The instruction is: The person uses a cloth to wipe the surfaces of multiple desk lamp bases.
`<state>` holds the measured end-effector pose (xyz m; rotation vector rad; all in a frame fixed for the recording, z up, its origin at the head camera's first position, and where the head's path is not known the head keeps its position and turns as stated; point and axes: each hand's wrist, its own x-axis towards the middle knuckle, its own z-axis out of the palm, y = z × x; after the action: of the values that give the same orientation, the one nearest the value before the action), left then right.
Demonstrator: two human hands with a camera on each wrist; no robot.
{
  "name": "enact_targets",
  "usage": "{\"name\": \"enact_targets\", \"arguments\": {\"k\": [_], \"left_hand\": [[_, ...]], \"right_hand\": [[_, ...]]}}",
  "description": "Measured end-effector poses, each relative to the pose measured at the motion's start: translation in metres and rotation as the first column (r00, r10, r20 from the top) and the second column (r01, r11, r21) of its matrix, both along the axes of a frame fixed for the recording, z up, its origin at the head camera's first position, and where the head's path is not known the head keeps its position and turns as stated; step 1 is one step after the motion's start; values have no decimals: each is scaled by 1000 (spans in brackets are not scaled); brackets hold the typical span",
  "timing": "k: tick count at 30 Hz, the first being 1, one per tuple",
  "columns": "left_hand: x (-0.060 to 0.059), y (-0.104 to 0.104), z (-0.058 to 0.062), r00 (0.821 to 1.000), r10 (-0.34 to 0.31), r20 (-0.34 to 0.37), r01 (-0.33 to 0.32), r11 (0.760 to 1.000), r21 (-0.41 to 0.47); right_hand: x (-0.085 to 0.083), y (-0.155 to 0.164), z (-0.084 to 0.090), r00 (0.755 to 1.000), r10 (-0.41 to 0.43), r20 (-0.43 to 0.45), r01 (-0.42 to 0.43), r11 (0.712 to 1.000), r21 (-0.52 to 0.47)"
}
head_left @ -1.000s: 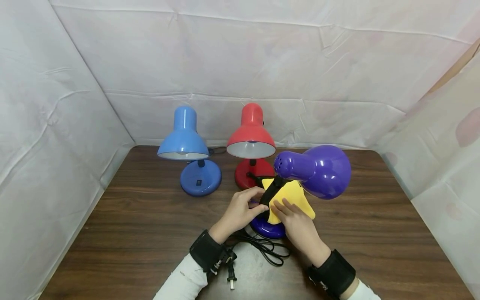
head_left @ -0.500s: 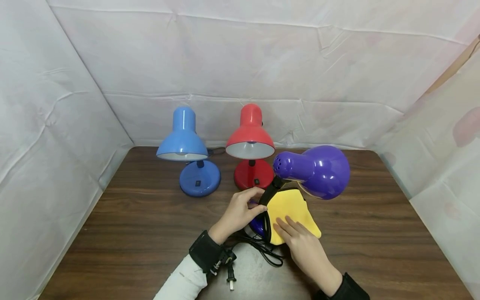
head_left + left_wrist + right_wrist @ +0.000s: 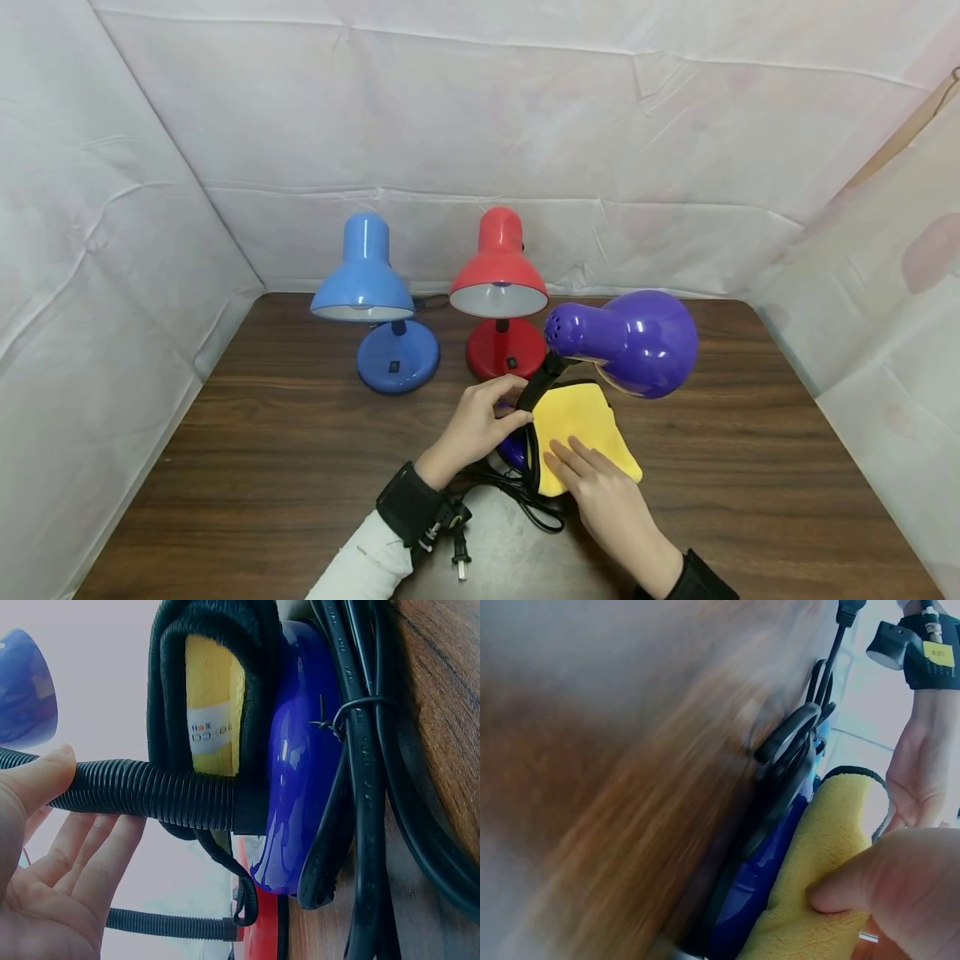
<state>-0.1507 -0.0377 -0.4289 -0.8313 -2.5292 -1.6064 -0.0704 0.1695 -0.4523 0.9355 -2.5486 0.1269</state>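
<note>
behind: blue lamp (image 3: 369, 300) and red lamp (image 3: 501, 292) stand close together, tight gap
right side: purple shade (image 3: 637, 342) overhangs the table (image 3: 750, 483), room beneath
near edge: black cord (image 3: 525, 496) coiled there
left: bare wood

- Purple lamp (image 3: 637, 342): glossy violet shade and base; black ribbed neck.
- Cloth (image 3: 581, 433): yellow, black edging.
- Blue lamp (image 3: 371, 292), red lamp (image 3: 500, 279): white inside shades.
- Table (image 3: 300, 450): dark brown woodgrain.
- Cord (image 3: 525, 500): black.
</note>
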Motion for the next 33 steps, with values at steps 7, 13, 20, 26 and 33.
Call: {"name": "enact_targets", "arguments": {"k": [7,13,20,26,33], "left_hand": [[0,0,0,1000,6,-29,-7,1000,-18],[0,0,1,1000,6,-30,-6,1000,-5],[0,0,1,999,5,-45,-5,1000,-1],[-1,0,1,999,5,-47,-4,1000,17],[-1,0,1,999,9,-44,-8,1000,14]], "right_hand": [[-16,-3,0,999,-26,19,26,1000,15],[-32,-6,0,998,-42,43,42,999,16],[-48,-8,2,995,-57,83,54,998,36],[-60,-10,4,990,-79,115,75,997,34],[-74,-13,3,990,-93,106,89,995,38]]}}
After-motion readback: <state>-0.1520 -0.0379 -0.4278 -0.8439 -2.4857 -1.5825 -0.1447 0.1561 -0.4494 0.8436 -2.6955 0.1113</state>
